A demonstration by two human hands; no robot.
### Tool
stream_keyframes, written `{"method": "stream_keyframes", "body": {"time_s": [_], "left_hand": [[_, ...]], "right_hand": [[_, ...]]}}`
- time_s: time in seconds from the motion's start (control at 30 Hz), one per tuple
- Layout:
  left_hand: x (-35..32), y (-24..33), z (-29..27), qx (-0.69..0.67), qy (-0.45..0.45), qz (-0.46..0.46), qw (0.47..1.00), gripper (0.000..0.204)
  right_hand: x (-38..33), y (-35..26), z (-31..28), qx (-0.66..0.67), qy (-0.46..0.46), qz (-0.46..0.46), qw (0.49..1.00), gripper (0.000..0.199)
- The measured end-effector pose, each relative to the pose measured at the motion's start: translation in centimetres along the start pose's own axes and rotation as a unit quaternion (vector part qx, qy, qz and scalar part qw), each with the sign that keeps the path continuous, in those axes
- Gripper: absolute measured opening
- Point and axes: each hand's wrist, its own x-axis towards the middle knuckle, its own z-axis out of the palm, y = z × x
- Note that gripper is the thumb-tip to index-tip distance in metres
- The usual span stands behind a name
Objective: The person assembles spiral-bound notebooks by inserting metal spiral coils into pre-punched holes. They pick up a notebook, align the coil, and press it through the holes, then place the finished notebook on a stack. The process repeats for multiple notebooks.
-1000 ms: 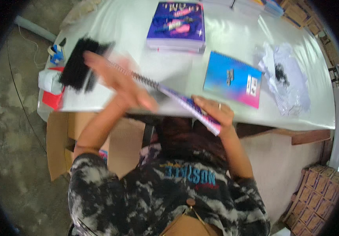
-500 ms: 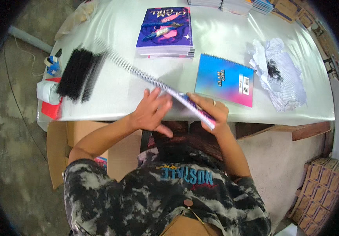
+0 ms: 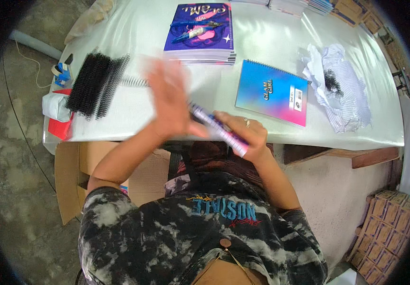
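Note:
My right hand (image 3: pixel 245 133) is closed around a notebook (image 3: pixel 218 128), held tilted with its narrow edge towards me. A dark spiral coil (image 3: pixel 136 82) sticks out past the notebook's far left end, over the table. My left hand (image 3: pixel 171 97), smeared by motion, is at that coil with thumb and fingers apart; it hides the coil's middle, and I cannot tell if it touches. Just right of my right hand lies a blue-and-pink spiral notebook (image 3: pixel 272 92). Beyond my hands stands a stack of purple-covered notebooks (image 3: pixel 200 35) with pens (image 3: pixel 196 31) on top.
A bundle of black spiral coils (image 3: pixel 95 85) lies at the left, near a tape roll (image 3: pixel 61 76) and a white packet (image 3: pixel 56 107). Crumpled paper (image 3: pixel 352 104) with black coil pieces is at the right. An open cardboard box (image 3: pixel 69 185) sits below the table edge.
My left hand has moved up and away from me along the coil. The held notebook has shifted slightly left and now lies steeper, and less of the coil shows.

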Motion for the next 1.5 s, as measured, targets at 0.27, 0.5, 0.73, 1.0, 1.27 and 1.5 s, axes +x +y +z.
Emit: {"method": "stream_keyframes", "body": {"time_s": [0.27,0.5,0.73,1.0,1.27,1.5], "left_hand": [[7.0,-0.3,-1.6,0.015,-0.231,-0.144,0.962,0.039],[11.1,-1.3,-1.8,0.111,0.167,0.088,0.976,0.056],[0.1,1.8,0.4,-0.024,-0.038,0.166,0.985,0.079],[-0.8,4.0,-0.3,-0.073,-0.155,0.095,0.981,0.097],[-0.5,3.3,1.0,-0.008,-0.097,0.045,0.994,0.111],[4.2,0.4,-1.9,0.034,-0.08,0.021,0.996,0.11]], "right_hand": [[1.0,-1.2,0.2,0.241,0.089,0.234,0.938,0.029],[0.3,-0.4,0.3,0.049,0.026,0.116,0.992,0.043],[0.1,-0.3,0.4,-0.005,0.017,0.081,0.997,0.048],[0.4,0.1,1.3,-0.002,0.032,0.073,0.997,0.049],[0.6,-0.1,1.6,-0.027,0.036,0.055,0.997,0.046],[1.1,-0.9,1.8,-0.036,0.019,0.038,0.998,0.043]]}}
